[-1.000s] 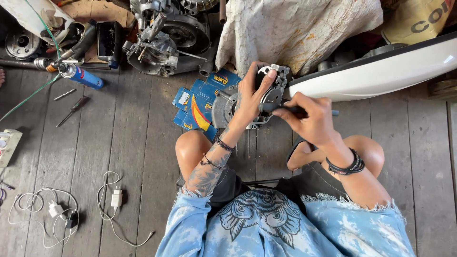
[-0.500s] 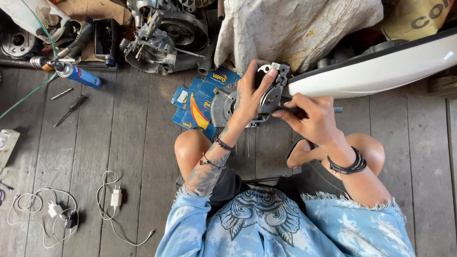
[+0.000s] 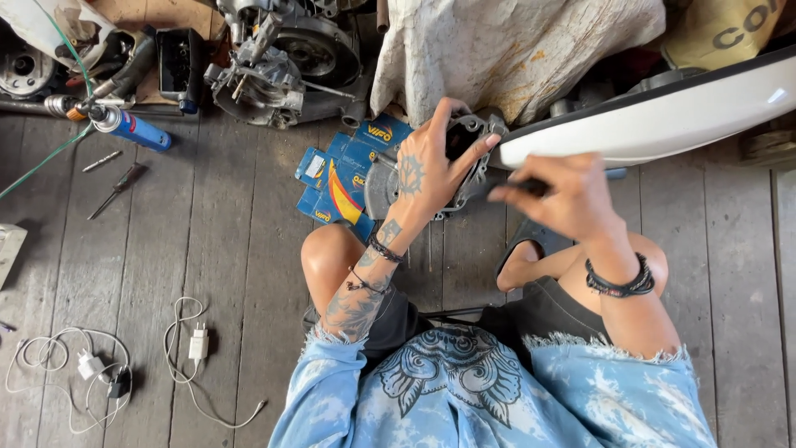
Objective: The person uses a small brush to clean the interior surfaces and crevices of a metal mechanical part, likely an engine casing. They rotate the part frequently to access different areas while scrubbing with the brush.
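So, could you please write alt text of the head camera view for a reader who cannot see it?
A seated person's left hand grips a grey metal engine part while the right hand holds a dark-handled tool against it. Blue boxes, an engine and white chargers lie on the wooden floor.

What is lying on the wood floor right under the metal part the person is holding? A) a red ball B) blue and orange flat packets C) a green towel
B: blue and orange flat packets lie fanned on the floor planks, partly under the metal part gripped by the left hand.
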